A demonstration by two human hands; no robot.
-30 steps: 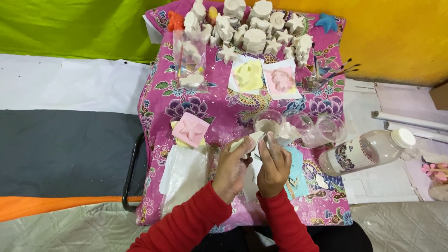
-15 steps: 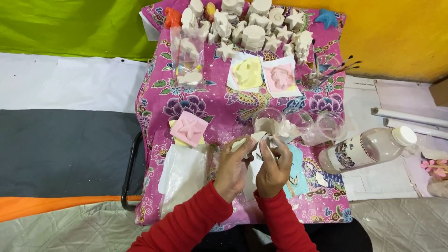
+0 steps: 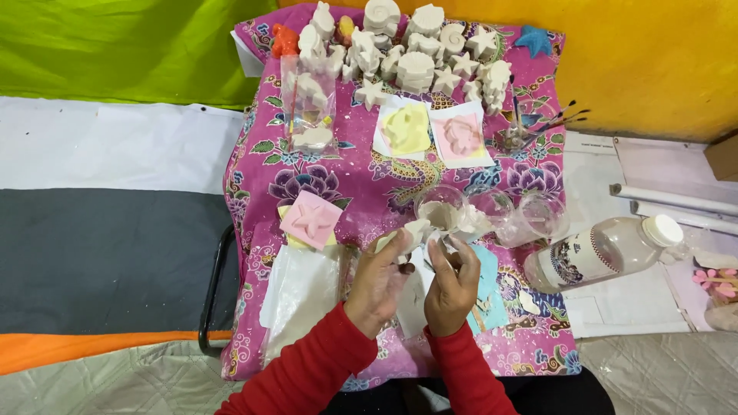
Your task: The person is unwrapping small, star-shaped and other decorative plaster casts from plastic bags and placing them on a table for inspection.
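Head view shows a small white plaster piece (image 3: 415, 230) pinched between both hands, the left hand (image 3: 382, 278) closed on it and the right hand (image 3: 452, 280) fingering its edge, seemingly mid-trimming. Just beyond them stands a clear plastic cup (image 3: 441, 206) on the pink floral-clothed table (image 3: 369, 184); the next move likely needs a light, steady grip.

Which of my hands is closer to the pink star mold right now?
Left. The left hand sits just right of the pink star mold; the right hand is farther right, beyond it.
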